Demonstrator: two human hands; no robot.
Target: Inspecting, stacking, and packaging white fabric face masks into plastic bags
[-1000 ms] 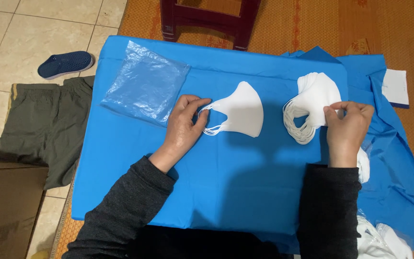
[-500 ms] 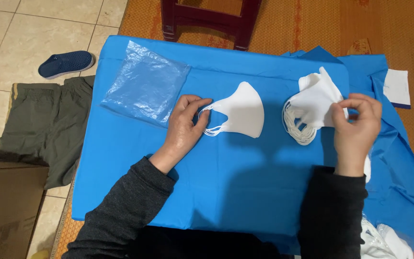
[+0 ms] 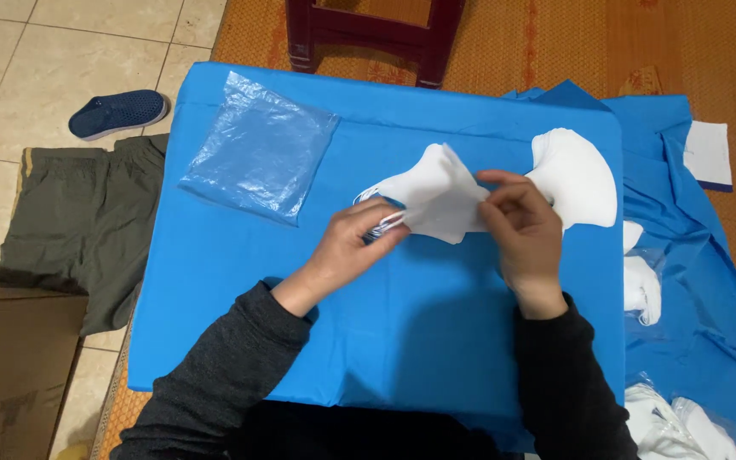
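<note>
Both hands meet over the middle of a blue cloth (image 3: 300, 290) that covers a low table. My left hand (image 3: 347, 247) pinches the ear loops at the left end of a white face mask (image 3: 436, 196). My right hand (image 3: 526, 230) holds the right end of the white masks, fingers closed on the fabric. A stack of more white masks (image 3: 577, 175) lies just right of my right hand. A clear plastic bag (image 3: 261, 153) lies flat at the cloth's far left.
A dark wooden stool (image 3: 368, 34) stands beyond the table on an orange mat. Olive trousers (image 3: 78, 221), a blue shoe (image 3: 117, 113) and a cardboard box (image 3: 10, 375) are on the floor at left. Bagged masks (image 3: 666, 422) and a white card (image 3: 709, 153) lie at right.
My right hand has carried a mask from the stack on the right over to the mask under my left hand. Both hands now hold masks together at the centre.
</note>
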